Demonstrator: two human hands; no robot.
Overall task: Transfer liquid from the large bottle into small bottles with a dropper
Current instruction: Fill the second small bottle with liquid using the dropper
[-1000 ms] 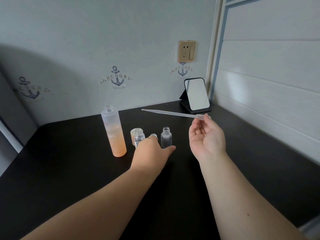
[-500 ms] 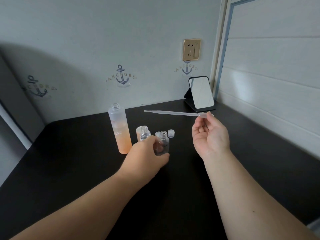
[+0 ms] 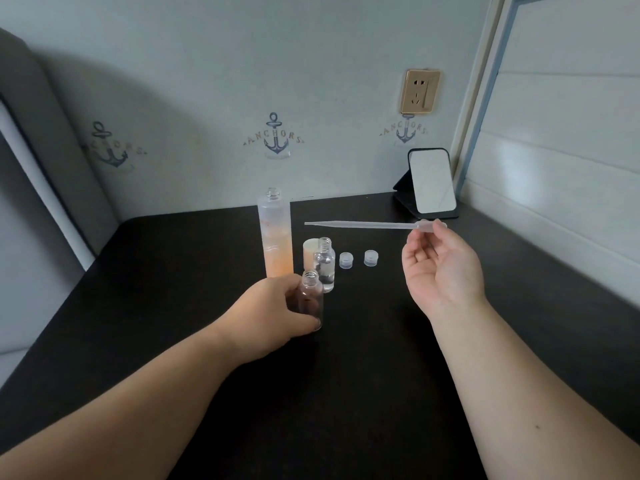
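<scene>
Head view: left hand (image 3: 277, 315) grips an empty small bottle (image 3: 311, 299), now drawn nearer than half a second ago, uncovering a second cap; right hand (image 3: 441, 271) pinches the dropper (image 3: 367, 224) bulb, held level above the table (image 3: 173, 271) as before; large bottle (image 3: 275, 237), uncapped, stands behind; second small bottle (image 3: 325, 265) beside it; two caps (image 3: 358, 259) and mirror (image 3: 434, 181) further right.

Dark tabletop (image 3: 363, 393). At twelve o'clock: tall uncapped bottle (image 3: 275, 237) part-filled with orange liquid, cream cap (image 3: 310, 249) touching it, clear small bottle (image 3: 325, 266) in front. Toward one: two clear caps (image 3: 346, 260) (image 3: 371, 258). Far two o'clock: standing mirror (image 3: 433, 181).
</scene>
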